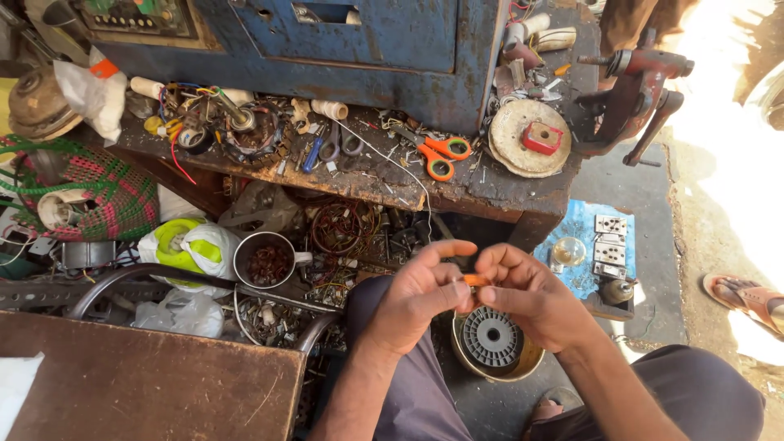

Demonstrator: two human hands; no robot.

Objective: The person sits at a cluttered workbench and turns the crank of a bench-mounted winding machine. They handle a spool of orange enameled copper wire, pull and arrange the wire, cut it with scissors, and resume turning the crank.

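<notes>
Left hand (420,298) and right hand (527,298) meet in front of the body, fingers pinched shut on a small orange piece (474,280) between them. Grey ribbed spool (492,336) sits in a round tin just below; orange-handled scissors (441,153) lie on the cluttered desk (490,192) above.

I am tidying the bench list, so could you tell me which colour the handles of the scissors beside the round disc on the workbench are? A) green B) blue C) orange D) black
C: the scissors lying on the workbench, just left of the round disc, have bright orange handles.
</notes>
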